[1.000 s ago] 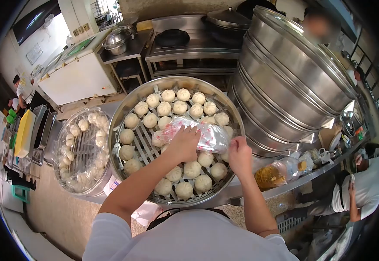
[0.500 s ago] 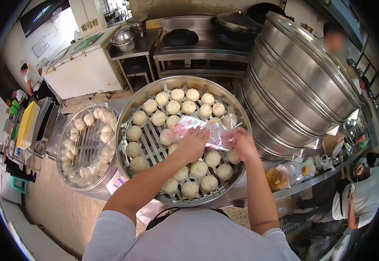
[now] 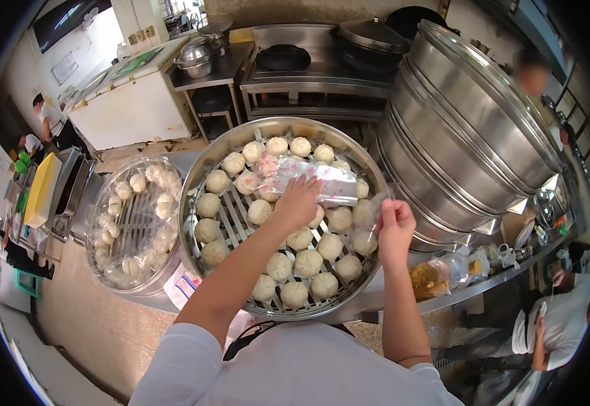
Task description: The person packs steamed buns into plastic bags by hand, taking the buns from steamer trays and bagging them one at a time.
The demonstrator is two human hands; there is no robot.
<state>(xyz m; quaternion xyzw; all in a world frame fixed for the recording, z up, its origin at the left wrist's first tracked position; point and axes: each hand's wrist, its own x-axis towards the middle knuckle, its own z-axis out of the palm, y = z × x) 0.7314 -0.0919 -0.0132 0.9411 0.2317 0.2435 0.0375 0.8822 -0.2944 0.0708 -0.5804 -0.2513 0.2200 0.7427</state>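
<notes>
A wide round metal steamer tray (image 3: 196, 271) holds several white buns on a slatted base. Across the buns near its middle lies a clear plastic bag (image 3: 335, 184) with pink print. My left hand (image 3: 300, 201) rests on this bag with its fingers spread. At the tray's right rim, my right hand (image 3: 395, 227) is pinched on thin clear plastic film (image 3: 377, 206), which stretches over the buns on the right side. Where the film joins the bag is hard to make out.
A second steamer tray (image 3: 132, 223) of buns under plastic stands at the left. Tall stacked steamers (image 3: 457, 128) rise at the right, beside oil bottles (image 3: 434, 276). A stove (image 3: 315, 74) is behind. A co-worker (image 3: 562, 314) stands at the far right.
The printed bag has shifted up and lies flatter, with my left hand on it. My right hand has moved slightly right and draws film toward the rim.
</notes>
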